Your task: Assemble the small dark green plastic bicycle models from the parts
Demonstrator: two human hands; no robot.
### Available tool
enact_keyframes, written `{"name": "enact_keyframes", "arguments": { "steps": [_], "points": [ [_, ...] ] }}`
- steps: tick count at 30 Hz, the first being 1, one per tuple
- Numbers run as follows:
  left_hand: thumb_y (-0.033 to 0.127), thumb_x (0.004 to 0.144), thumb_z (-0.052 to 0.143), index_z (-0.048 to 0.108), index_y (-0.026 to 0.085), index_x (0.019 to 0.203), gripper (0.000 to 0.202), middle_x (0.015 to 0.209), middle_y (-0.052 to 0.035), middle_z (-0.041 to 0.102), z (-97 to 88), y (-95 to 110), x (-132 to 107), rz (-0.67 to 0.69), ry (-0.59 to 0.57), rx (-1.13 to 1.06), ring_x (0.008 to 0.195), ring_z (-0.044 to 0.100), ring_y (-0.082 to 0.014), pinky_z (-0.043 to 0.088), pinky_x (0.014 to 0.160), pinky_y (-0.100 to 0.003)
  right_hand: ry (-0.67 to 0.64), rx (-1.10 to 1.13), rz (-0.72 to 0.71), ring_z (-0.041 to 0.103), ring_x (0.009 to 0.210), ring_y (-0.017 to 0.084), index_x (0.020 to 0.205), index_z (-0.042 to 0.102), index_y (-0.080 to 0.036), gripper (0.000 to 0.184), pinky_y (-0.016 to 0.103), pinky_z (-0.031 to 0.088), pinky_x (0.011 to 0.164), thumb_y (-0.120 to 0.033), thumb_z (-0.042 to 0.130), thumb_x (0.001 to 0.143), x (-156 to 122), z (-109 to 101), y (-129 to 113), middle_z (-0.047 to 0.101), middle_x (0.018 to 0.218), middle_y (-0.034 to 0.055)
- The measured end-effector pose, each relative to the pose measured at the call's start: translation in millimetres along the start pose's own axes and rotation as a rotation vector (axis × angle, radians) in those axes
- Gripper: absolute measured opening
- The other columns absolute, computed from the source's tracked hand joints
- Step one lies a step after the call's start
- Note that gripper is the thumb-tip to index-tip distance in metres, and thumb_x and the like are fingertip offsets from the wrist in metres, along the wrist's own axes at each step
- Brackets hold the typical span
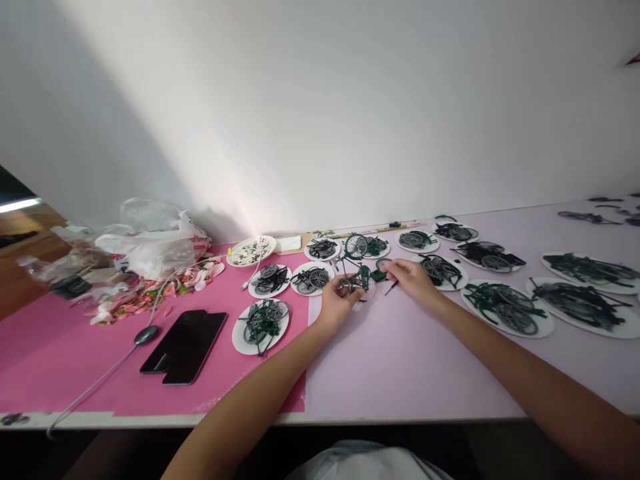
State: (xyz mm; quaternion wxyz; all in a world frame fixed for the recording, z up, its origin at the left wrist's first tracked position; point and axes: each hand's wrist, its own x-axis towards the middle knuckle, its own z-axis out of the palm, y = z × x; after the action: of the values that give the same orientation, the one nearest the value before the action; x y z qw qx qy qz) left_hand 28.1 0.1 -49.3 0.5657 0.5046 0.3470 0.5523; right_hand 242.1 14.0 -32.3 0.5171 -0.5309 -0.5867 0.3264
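Observation:
My left hand (336, 299) is closed in a pinch on a small dark green model bicycle (356, 265), which stands on the table with one wheel raised toward the wall. My right hand (411, 276) reaches in from the right, fingers curled around a thin dark tool (391, 287) close to the model's frame. A tiny dark part (379, 275) lies between the two hands. White plates with dark bicycle parts (261, 323) surround both hands.
Several more plates of black and green parts (507, 309) spread to the right along the lilac surface. On the pink mat (75, 347) lie two dark phones (184, 345), a cable with a round end (146, 334), plastic bags (150, 243) and pink scraps (145, 293).

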Motion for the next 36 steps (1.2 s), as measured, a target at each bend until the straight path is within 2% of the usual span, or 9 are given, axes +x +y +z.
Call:
{"name": "enact_keyframes", "arguments": {
  "steps": [4, 7, 10, 12, 16, 20, 28, 36],
  "points": [
    [0.025, 0.062, 0.093, 0.068, 0.015, 0.103, 0.049, 0.102, -0.0091, 0.076, -0.7, -1, 1, 0.011, 0.021, 0.012, 0.083, 0.073, -0.0167, 0.059, 0.077, -0.029, 0.114, -0.156, -0.115, 0.065, 0.083, 0.023, 0.085, 0.076, -0.018, 0.037, 0.032, 0.047, 0.076, -0.051, 0.059, 0.087, 8, -13, 2, 0.074, 0.082, 0.0060],
    [0.026, 0.064, 0.092, 0.068, 0.015, 0.104, 0.048, 0.103, -0.0097, 0.075, -2.0, -3, 2, 0.024, 0.028, 0.031, 0.083, 0.073, -0.0173, 0.058, 0.076, -0.029, 0.118, -0.242, -0.159, 0.066, 0.084, 0.024, 0.085, 0.075, -0.019, 0.034, 0.034, 0.048, 0.080, -0.049, 0.059, 0.088, 11, -16, 7, 0.076, 0.086, 0.0064],
    [0.027, 0.065, 0.091, 0.068, 0.015, 0.107, 0.049, 0.104, -0.0108, 0.075, -3.7, -6, 4, 0.041, 0.056, 0.042, 0.085, 0.073, -0.0185, 0.058, 0.077, -0.031, -0.002, -0.330, -0.212, 0.065, 0.083, 0.024, 0.085, 0.075, -0.019, 0.032, 0.035, 0.049, 0.078, -0.047, 0.060, 0.089, 11, -13, 16, 0.075, 0.087, 0.0067],
    [0.026, 0.066, 0.090, 0.068, 0.015, 0.109, 0.050, 0.104, -0.0114, 0.076, -5.2, -8, 5, 0.055, 0.091, 0.051, 0.086, 0.073, -0.0192, 0.058, 0.079, -0.032, -0.101, -0.420, -0.301, 0.064, 0.090, 0.026, 0.087, 0.077, -0.020, 0.030, 0.037, 0.050, 0.081, -0.044, 0.060, 0.091, 8, -7, 22, 0.075, 0.090, 0.0078],
    [0.024, 0.067, 0.089, 0.068, 0.014, 0.110, 0.048, 0.105, -0.0119, 0.076, -8.1, -12, 8, 0.059, 0.113, 0.062, 0.085, 0.073, -0.0188, 0.058, 0.077, -0.030, -0.244, -0.568, -0.485, 0.058, 0.106, 0.031, 0.104, 0.081, -0.026, 0.024, 0.045, 0.048, 0.092, -0.039, 0.067, 0.090, -3, 9, 24, 0.073, 0.099, 0.0100],
    [0.022, 0.067, 0.088, 0.068, 0.015, 0.109, 0.047, 0.105, -0.0116, 0.076, -8.5, -11, 8, 0.065, 0.115, 0.065, 0.086, 0.073, -0.0189, 0.059, 0.079, -0.031, -0.301, -0.649, -0.599, 0.055, 0.113, 0.031, 0.106, 0.081, -0.030, 0.021, 0.047, 0.046, 0.095, -0.037, 0.066, 0.094, -11, 22, 19, 0.072, 0.105, 0.0097],
    [0.019, 0.067, 0.087, 0.068, 0.015, 0.107, 0.044, 0.103, -0.0107, 0.076, -7.4, -7, 6, 0.067, 0.119, 0.069, 0.089, 0.073, -0.0190, 0.058, 0.084, -0.032, -0.277, -0.671, -0.596, 0.054, 0.109, 0.030, 0.091, 0.082, -0.026, 0.012, 0.047, 0.044, 0.097, -0.033, 0.072, 0.092, -9, 30, 17, 0.075, 0.096, 0.0082],
    [0.022, 0.068, 0.088, 0.068, 0.015, 0.108, 0.045, 0.104, -0.0110, 0.076, -8.5, -11, 7, 0.091, 0.106, 0.051, 0.091, 0.073, -0.0198, 0.058, 0.085, -0.034, -0.355, -0.733, -0.556, 0.055, 0.104, 0.028, 0.091, 0.073, -0.020, 0.010, 0.042, 0.046, 0.093, -0.024, 0.066, 0.096, -14, 35, 9, 0.069, 0.099, 0.0088]
  ]
}}
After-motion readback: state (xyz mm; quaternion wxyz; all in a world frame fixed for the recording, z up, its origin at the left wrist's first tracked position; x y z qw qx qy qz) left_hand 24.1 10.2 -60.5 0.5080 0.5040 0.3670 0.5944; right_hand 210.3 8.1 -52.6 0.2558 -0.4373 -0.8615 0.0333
